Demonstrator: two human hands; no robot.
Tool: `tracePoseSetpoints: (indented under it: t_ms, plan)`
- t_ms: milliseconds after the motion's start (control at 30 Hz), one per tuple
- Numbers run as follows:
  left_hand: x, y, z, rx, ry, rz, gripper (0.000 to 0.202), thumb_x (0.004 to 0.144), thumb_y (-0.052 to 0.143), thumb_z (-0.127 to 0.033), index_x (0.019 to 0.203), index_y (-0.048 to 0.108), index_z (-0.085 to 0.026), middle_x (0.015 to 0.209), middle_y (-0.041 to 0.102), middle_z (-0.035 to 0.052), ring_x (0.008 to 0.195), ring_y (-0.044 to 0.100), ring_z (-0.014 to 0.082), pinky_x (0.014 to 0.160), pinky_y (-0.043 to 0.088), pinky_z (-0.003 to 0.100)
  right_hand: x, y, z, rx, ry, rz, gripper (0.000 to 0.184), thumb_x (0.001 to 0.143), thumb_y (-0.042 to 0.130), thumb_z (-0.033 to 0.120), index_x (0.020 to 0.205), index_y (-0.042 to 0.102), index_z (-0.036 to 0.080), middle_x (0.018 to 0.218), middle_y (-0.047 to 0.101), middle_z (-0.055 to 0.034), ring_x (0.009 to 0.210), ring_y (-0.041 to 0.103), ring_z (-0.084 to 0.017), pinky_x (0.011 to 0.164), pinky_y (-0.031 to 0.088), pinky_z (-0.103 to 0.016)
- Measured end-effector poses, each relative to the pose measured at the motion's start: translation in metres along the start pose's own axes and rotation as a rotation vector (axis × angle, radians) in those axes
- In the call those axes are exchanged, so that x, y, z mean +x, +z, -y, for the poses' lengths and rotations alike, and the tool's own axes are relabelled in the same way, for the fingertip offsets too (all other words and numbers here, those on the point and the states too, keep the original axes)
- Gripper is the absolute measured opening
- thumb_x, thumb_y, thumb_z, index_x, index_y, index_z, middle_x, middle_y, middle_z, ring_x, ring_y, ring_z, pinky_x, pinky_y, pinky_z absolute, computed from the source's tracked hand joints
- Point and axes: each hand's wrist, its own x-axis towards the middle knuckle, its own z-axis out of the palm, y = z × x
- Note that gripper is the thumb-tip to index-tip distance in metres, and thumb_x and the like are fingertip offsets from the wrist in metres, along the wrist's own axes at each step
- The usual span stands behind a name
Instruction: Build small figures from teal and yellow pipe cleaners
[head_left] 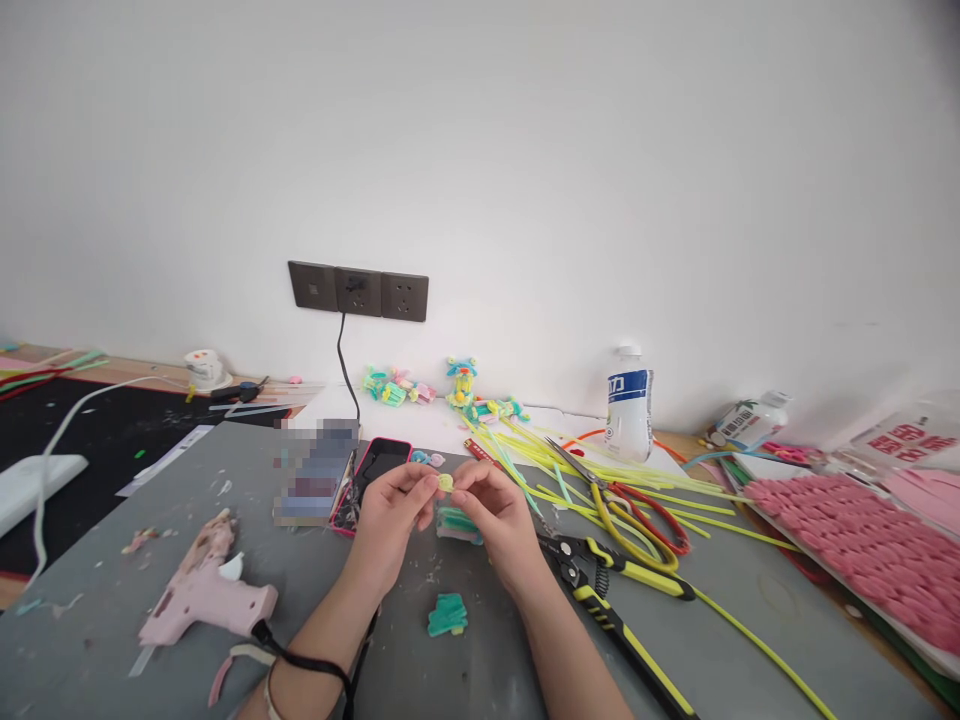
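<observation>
Near the middle of the frame, a small yellow piece (445, 483) sits directly between the two hands, pinched by the fingers of the left hand (390, 512) on one side and the right hand (495, 512) on the other; neither hand is clearly nearer. It is too small to tell its long axis. A striped bundle (457, 524) lies just below, and a teal piece (448, 614) rests lower on the bench (405, 670).
</observation>
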Motion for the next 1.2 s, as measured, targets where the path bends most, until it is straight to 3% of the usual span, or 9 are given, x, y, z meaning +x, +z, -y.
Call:
tracePoseSetpoints:
  t_ms: [367,933,1000,1200]
  plan:
    - [0.000,0.001,-0.001,0.096,-0.056,0.111,0.040,0.061,0.086,-0.049,0.063,0.068,-0.013,0.055,0.060,-0.0009,0.045,0.041,0.0043,0.044,0.028,0.019,0.000,-0.002,-0.002,0.014,-0.066,0.042,0.010,0.083,0.074,0.026,0.078,0.067,0.021,0.077,0.058,0.0013,0.068,0.057,-0.013,0.066,0.046,-0.026]
    - [-0.002,-0.007,0.002,0.269,-0.069,0.417,0.036,0.075,0.077,-0.047,0.063,0.067,-0.014,0.059,0.061,0.0004,0.050,0.037,0.0060,0.048,0.026,0.021,-0.002,-0.018,0.013,0.293,0.325,0.284,0.020,0.076,0.082,0.032,0.083,0.067,0.020,0.071,0.060,0.0035,0.061,0.060,-0.009,0.059,0.043,-0.021]
    - [-0.001,-0.007,0.002,0.247,-0.085,0.412,0.036,0.074,0.078,-0.046,0.063,0.067,-0.014,0.058,0.062,0.0007,0.049,0.038,0.0062,0.047,0.026,0.021,-0.003,-0.019,0.013,0.311,0.354,0.295,0.018,0.078,0.081,0.032,0.083,0.070,0.019,0.072,0.062,0.0025,0.063,0.061,-0.009,0.061,0.044,-0.021]
    - [-0.001,-0.003,0.001,0.125,-0.078,0.250,0.038,0.067,0.082,-0.048,0.062,0.070,-0.013,0.057,0.064,0.0031,0.048,0.045,0.0072,0.046,0.029,0.020,-0.003,-0.013,0.008,0.317,0.301,0.199,0.012,0.081,0.079,0.029,0.083,0.071,0.020,0.075,0.065,0.0017,0.066,0.059,-0.009,0.066,0.047,-0.022]
